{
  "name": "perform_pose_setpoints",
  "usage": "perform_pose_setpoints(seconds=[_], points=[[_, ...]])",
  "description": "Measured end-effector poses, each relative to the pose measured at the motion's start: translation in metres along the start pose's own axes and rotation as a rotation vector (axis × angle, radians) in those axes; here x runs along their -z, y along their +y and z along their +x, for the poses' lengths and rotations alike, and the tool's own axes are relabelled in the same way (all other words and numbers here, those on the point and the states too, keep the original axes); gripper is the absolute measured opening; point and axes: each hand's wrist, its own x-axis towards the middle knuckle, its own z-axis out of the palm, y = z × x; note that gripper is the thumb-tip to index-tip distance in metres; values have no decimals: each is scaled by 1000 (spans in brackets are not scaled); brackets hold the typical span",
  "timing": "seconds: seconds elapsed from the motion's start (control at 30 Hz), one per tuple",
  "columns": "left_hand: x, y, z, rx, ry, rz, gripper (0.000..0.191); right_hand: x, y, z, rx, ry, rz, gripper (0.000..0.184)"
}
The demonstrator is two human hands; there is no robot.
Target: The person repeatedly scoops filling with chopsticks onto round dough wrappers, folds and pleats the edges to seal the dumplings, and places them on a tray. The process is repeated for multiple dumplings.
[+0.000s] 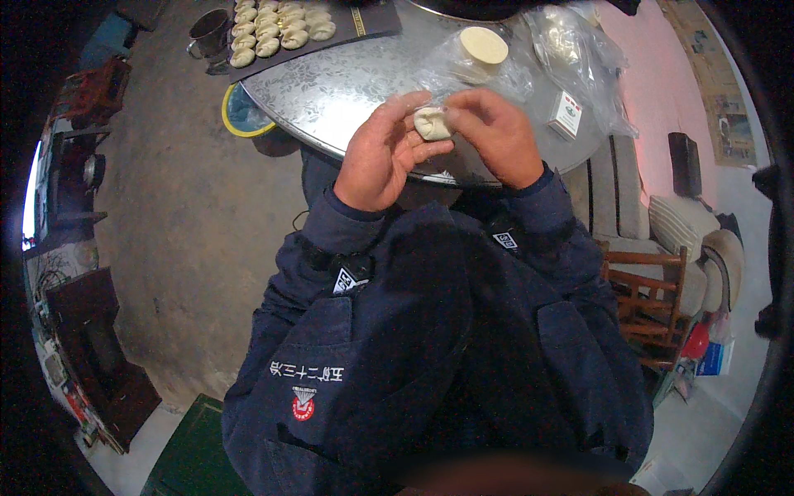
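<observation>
A pale dough dumpling (433, 124) lies on the fingers of my left hand (386, 149), whose palm is turned up. From the other side, the thumb and fingers of my right hand (499, 136) pinch the dumpling's edge. Both hands are over the near edge of a round, silvery patterned table (335, 93). Beyond them a stack of round dough wrappers (484, 45) sits on clear plastic. Rows of folded dumplings (267, 46) rest on a dark board (366, 34) at the table's far left.
A small white box (565, 115) and a crumpled clear plastic bag (567, 43) lie on the right of the table. A yellow-rimmed bucket (239, 127) stands under the left edge. At the top, a dark round vessel's rim is partly visible. A wooden chair (645, 297) stands at the right.
</observation>
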Motion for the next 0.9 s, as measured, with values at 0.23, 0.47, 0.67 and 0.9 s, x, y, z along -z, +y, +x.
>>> perform_pose_setpoints(seconds=[0.23, 0.47, 0.67, 0.9], points=[[0, -1, 1, -7, 42, 21, 53, -4, -2, -1, 308, 1, -303, 19], [-2, 1, 0, -7, 23, 7, 48, -4, -4, 4, 239, -61, -253, 14], [-2, 4, 4, -20, 74, -31, 48, -8, -14, 15, 324, -94, -274, 12], [9, 16, 8, -246, -16, -2, 46, -11, -25, 34, -215, -151, 638, 23]])
